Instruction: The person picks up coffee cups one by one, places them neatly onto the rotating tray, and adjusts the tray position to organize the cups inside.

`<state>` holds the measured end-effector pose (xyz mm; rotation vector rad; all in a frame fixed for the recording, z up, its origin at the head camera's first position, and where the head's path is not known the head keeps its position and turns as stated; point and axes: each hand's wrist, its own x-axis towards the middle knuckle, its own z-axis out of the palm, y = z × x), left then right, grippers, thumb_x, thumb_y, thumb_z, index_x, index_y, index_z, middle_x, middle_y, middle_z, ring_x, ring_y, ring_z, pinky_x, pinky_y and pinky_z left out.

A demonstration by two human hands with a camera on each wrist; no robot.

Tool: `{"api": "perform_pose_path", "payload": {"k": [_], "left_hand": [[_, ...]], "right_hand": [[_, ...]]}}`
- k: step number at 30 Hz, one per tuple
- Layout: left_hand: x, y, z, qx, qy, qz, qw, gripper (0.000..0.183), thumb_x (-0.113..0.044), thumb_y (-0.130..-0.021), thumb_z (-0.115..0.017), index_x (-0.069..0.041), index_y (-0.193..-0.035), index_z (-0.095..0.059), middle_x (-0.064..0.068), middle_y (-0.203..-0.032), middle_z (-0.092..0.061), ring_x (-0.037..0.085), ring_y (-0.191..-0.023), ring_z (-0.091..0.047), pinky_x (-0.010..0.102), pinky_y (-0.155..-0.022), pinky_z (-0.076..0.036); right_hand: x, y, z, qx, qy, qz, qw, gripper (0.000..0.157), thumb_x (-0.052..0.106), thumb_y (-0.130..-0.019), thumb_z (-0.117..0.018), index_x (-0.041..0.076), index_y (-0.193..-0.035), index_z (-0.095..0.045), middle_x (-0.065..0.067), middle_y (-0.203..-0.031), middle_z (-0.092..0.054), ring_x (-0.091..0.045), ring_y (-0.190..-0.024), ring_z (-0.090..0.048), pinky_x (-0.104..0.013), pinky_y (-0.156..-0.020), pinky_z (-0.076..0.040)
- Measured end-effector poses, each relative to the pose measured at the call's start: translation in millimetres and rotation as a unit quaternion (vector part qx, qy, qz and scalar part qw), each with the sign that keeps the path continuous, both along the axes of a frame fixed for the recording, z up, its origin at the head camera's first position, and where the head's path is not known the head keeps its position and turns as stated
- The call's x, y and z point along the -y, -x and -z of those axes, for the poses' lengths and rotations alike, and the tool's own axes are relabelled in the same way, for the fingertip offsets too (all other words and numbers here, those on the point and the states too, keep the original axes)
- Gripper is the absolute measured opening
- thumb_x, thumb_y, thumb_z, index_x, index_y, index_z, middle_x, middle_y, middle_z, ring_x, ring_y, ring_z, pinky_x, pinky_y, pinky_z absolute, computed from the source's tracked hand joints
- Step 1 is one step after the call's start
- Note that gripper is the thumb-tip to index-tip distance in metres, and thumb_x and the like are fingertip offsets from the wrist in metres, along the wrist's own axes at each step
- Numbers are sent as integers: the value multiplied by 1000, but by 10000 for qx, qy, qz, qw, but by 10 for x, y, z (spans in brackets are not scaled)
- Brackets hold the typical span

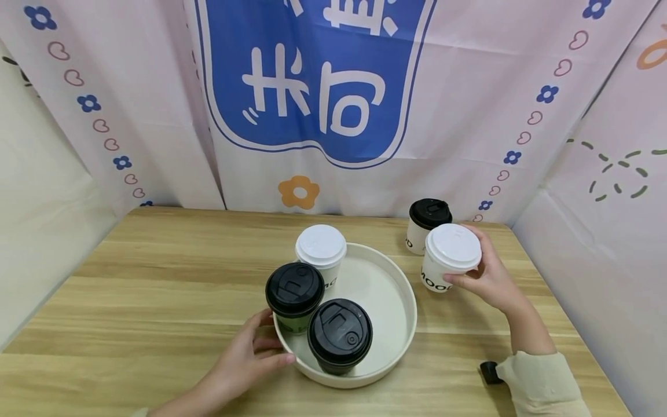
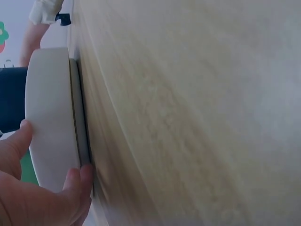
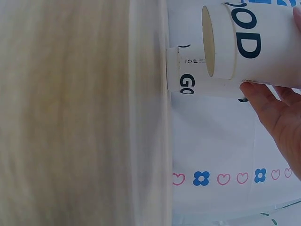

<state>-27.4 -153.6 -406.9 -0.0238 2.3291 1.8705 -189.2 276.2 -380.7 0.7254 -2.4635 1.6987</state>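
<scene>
My right hand [image 1: 490,275] grips a white paper cup with a white lid [image 1: 451,249], holding it upright. The right wrist view shows its base lifted above the wooden surface. Just behind it stands a white cup with a black lid [image 1: 429,215]. At the front left of a round cream tray [image 1: 385,289], my left hand [image 1: 245,359] holds the rim, thumb on the wall and fingers low at its side. Three cups crowd the tray's left part: a white-lidded cup [image 1: 321,246], a green cup with a black lid [image 1: 294,289] and a dark cup with a black lid [image 1: 340,333].
The wooden table [image 1: 156,289] ends at a hanging cloth [image 1: 250,179] with a blue printed emblem. Pale walls [image 1: 599,260] close in the sides. A small black object [image 1: 490,372] sticks out by the right sleeve [image 1: 544,382].
</scene>
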Motion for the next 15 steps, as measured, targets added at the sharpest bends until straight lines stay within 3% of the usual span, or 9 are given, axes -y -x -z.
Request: {"api": "perform_pose_path", "payload": {"k": [15], "left_hand": [[185,170,34,-31,-201,697,9974,100,-9,-79,-84,12,-151,-18,42,-146,-34,33,-109,-67,26,-90,-58]], "right_hand": [[7,-31,-23,-45,108,-50,9999,99,-15,-76,-75,13,-154,-22,12,-140,-42,-1,-120,-50,-17,-87,-54]]}}
